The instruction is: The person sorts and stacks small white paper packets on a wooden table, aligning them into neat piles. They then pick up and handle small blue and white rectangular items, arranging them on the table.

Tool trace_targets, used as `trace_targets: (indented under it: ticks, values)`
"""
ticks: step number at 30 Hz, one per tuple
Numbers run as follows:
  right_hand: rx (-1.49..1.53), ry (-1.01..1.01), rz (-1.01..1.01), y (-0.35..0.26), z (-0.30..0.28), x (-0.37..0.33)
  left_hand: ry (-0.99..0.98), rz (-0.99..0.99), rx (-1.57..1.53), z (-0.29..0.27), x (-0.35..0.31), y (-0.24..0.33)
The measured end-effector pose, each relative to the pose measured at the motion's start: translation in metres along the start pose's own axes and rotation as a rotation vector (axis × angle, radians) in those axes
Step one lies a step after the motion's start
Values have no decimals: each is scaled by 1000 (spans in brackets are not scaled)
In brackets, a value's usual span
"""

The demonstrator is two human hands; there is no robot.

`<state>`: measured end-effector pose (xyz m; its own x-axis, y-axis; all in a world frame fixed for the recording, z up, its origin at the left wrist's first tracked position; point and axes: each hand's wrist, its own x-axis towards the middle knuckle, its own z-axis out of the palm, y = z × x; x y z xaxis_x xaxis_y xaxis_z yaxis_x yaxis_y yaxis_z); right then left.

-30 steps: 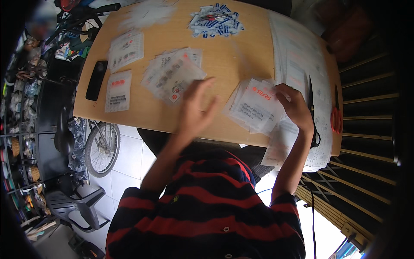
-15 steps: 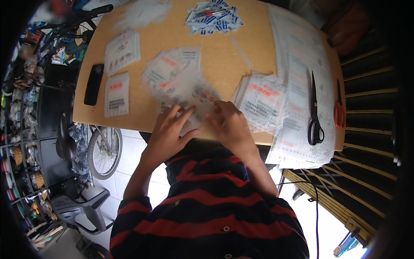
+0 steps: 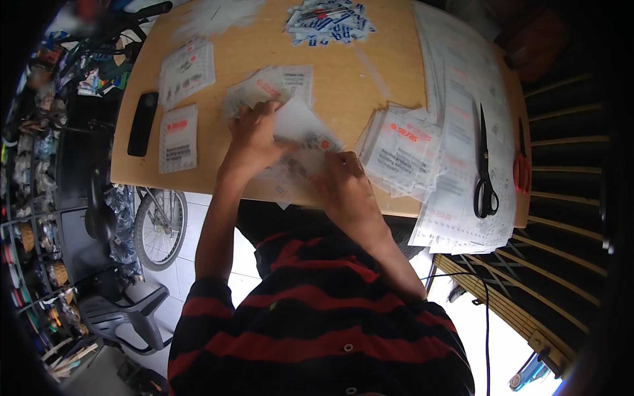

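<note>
A translucent printed sheet (image 3: 305, 125) lies slanted between my hands at the table's near edge, one blank whitish corner raised. My left hand (image 3: 254, 142) curls its fingers over the sheet's left side, with the thumb on its surface. Closed on the sheet's right edge is my right hand (image 3: 347, 185), its fingertips bent inward. Beyond my left hand rests a loose pile of similar printed sheets (image 3: 300, 79), partly covered by that hand. Another corner of printed film (image 3: 282, 193) sticks out below, over the table edge.
Right of my hands sits a stack of printed sheets (image 3: 403, 145). Long printed strips (image 3: 462, 152) carry black scissors (image 3: 485, 171); red-handled scissors (image 3: 522, 168) lie beyond. A phone (image 3: 142, 125) and smaller sheets (image 3: 178, 142) lie left. Blue-white packets (image 3: 327, 26) are heaped at the far side.
My left hand has moved up and away from me, toward the pile. The sheet's far corner is now raised and shows a blank whitish face. My right hand stays nearly in place.
</note>
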<state>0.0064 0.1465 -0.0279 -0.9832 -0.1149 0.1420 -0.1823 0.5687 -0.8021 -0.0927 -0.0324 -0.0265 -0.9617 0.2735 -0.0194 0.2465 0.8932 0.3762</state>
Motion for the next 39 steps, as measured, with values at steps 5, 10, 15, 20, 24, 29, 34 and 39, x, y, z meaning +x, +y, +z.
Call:
trace_targets:
  ticks: [5, 10, 15, 20, 24, 29, 34, 39]
  values:
    - [40, 3, -3, 1, -3, 0, -6, 3, -123, -4, 7, -6]
    - [117, 4, 27, 9, -3, -1, -103, -103, -731, -15, -1, -5]
    - [430, 221, 213, 1, -4, 16, -8, -105, -1203, -30, -12, -9]
    - [770, 182, 237, 6, -1, 48, -25, -82, -1428, -20, -22, -10]
    - [939, 107, 224, 11, -4, 56, 1, -71, -1449, -16, -24, -5]
    - [1013, 54, 284, 14, -11, 54, 77, -148, -1508, -2, -26, -7]
    - [1012, 160, 338, 25, -18, 52, 210, -193, -1530, -6, -30, 7]
    - [942, 85, 286, 25, -24, 50, 307, -163, -1428, -8, -34, 9]
